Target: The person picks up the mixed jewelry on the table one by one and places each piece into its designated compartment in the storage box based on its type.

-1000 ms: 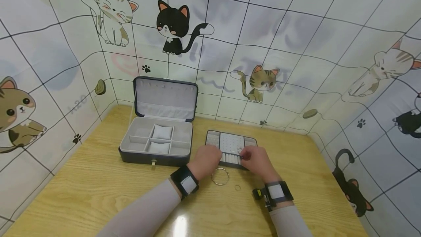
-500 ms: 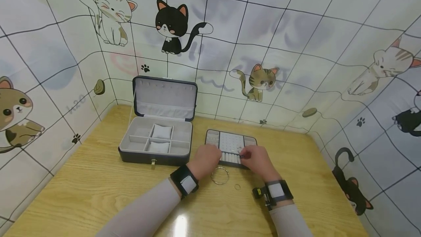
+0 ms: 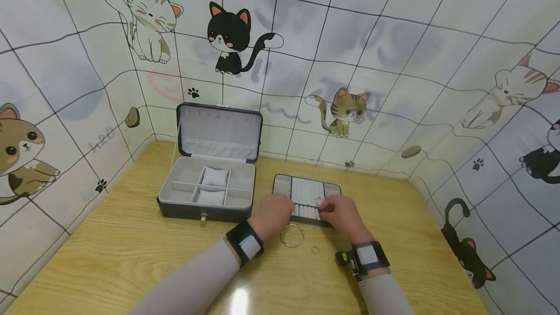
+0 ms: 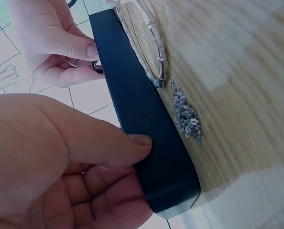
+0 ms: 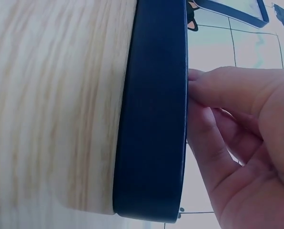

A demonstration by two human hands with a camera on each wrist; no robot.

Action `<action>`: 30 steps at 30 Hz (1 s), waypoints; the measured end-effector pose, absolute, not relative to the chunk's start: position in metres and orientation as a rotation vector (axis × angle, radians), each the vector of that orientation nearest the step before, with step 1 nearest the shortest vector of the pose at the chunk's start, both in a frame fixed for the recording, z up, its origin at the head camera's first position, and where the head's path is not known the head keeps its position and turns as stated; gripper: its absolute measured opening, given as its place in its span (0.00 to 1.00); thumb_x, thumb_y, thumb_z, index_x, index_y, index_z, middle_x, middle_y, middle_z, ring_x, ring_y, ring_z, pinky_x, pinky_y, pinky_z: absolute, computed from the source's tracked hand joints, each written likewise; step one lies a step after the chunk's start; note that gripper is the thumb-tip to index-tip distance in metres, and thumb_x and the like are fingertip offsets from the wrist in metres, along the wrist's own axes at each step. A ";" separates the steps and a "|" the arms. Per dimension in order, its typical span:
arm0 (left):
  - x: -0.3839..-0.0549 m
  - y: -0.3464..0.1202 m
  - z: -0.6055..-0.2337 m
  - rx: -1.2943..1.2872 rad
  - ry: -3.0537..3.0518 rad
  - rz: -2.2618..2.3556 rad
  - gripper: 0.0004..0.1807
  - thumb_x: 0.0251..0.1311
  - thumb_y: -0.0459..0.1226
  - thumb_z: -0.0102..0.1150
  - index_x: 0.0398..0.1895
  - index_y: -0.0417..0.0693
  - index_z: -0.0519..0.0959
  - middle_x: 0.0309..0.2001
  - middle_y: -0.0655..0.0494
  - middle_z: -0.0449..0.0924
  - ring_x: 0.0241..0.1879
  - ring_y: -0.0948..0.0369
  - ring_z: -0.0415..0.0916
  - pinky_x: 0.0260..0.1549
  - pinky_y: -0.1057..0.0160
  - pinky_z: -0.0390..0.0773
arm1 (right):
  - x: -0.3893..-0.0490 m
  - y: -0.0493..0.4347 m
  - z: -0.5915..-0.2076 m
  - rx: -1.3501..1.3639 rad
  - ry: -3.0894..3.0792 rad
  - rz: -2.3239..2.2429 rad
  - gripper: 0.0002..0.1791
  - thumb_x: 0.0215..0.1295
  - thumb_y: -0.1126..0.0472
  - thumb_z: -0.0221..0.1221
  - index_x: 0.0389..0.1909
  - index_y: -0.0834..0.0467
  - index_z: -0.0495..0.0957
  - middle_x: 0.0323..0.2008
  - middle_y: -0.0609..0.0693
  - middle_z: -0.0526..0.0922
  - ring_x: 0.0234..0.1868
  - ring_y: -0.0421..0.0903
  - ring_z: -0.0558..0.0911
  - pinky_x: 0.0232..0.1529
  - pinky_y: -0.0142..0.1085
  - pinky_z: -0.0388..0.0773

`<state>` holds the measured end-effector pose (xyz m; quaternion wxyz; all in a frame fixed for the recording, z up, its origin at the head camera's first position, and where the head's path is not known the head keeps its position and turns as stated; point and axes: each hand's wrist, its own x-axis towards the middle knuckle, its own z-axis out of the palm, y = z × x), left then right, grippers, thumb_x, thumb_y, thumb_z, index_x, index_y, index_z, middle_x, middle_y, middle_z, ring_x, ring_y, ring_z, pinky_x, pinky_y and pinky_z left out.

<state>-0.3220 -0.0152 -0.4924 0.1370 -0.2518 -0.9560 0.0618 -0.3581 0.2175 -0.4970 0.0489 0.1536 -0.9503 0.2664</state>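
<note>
My left hand grips the near left corner of a dark jewelry tray, its thumb pressed on the front wall. The tray has a pale lining with compartments and a row of ring slots. Over those slots' right end, my right hand pinches a small dark ring between thumb and forefinger, at the tray's upper edge. In the right wrist view the fingertips dip behind the tray wall, which hides the ring. Earrings sit on the panel beside that hand.
On the wooden table, a gold bangle and a thin ring lie before the tray. A silver chain is heaped there too. An open jewelry box with two small cushions stands left, its lid raised towards the cat-print backdrop.
Both hands hold the same places at the tray. Only the head view shifts very slightly.
</note>
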 end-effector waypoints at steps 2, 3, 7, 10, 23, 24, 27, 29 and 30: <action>-0.323 -0.014 -0.493 -0.725 -2.774 0.186 0.05 0.67 0.38 0.68 0.32 0.53 0.87 0.26 0.58 0.84 0.27 0.61 0.80 0.22 0.61 0.80 | -0.359 0.219 -0.497 0.458 -2.903 0.835 0.09 0.55 0.68 0.77 0.34 0.53 0.89 0.38 0.49 0.90 0.38 0.43 0.84 0.44 0.42 0.84; -0.323 -0.013 -0.493 -0.723 -2.777 0.190 0.05 0.67 0.38 0.68 0.32 0.53 0.87 0.26 0.58 0.84 0.27 0.61 0.80 0.22 0.61 0.80 | -0.359 0.220 -0.496 0.450 -2.907 0.846 0.09 0.55 0.68 0.77 0.34 0.53 0.90 0.39 0.50 0.90 0.39 0.43 0.84 0.44 0.43 0.84; -0.324 -0.012 -0.491 -0.717 -2.785 0.205 0.04 0.66 0.38 0.69 0.32 0.54 0.87 0.27 0.58 0.84 0.27 0.61 0.80 0.22 0.61 0.80 | -0.362 0.223 -0.494 0.434 -2.931 0.867 0.09 0.57 0.66 0.76 0.37 0.53 0.91 0.40 0.49 0.90 0.40 0.43 0.85 0.46 0.43 0.85; -0.324 -0.012 -0.488 -0.720 -2.786 0.191 0.04 0.66 0.39 0.69 0.33 0.54 0.87 0.28 0.58 0.84 0.28 0.61 0.81 0.23 0.61 0.81 | -0.363 0.224 -0.492 0.441 -2.936 0.899 0.09 0.58 0.66 0.76 0.38 0.53 0.91 0.41 0.50 0.90 0.41 0.44 0.85 0.47 0.44 0.84; -0.324 -0.012 -0.484 -0.722 -2.737 0.173 0.07 0.66 0.36 0.67 0.28 0.53 0.86 0.25 0.59 0.83 0.26 0.61 0.80 0.20 0.60 0.79 | -0.367 0.228 -0.488 0.475 -2.933 0.919 0.04 0.66 0.65 0.70 0.39 0.53 0.91 0.44 0.51 0.91 0.44 0.46 0.85 0.48 0.45 0.84; -0.324 -0.012 -0.483 -0.722 -2.747 0.171 0.07 0.66 0.36 0.67 0.29 0.53 0.86 0.25 0.59 0.83 0.26 0.61 0.80 0.20 0.60 0.79 | -0.367 0.228 -0.488 0.471 -2.935 0.923 0.04 0.67 0.65 0.69 0.38 0.53 0.91 0.44 0.51 0.91 0.44 0.46 0.84 0.47 0.43 0.83; -0.324 -0.011 -0.482 -0.725 -2.772 0.161 0.06 0.67 0.37 0.67 0.30 0.53 0.87 0.26 0.58 0.83 0.26 0.61 0.80 0.20 0.61 0.79 | -0.366 0.227 -0.488 0.458 -2.941 0.933 0.04 0.67 0.65 0.69 0.38 0.54 0.91 0.43 0.51 0.90 0.42 0.46 0.83 0.44 0.40 0.81; -0.324 -0.011 -0.482 -0.727 -2.777 0.157 0.06 0.67 0.37 0.66 0.30 0.52 0.87 0.26 0.58 0.84 0.26 0.61 0.80 0.20 0.61 0.79 | -0.366 0.227 -0.487 0.453 -2.943 0.930 0.04 0.67 0.65 0.69 0.38 0.54 0.91 0.43 0.52 0.90 0.42 0.46 0.83 0.44 0.40 0.81; -0.323 -0.011 -0.482 -0.728 -2.779 0.156 0.06 0.68 0.37 0.66 0.31 0.52 0.87 0.26 0.58 0.84 0.26 0.61 0.80 0.20 0.61 0.79 | -0.365 0.226 -0.487 0.453 -2.943 0.924 0.04 0.67 0.65 0.69 0.37 0.54 0.91 0.43 0.52 0.90 0.42 0.46 0.84 0.44 0.40 0.82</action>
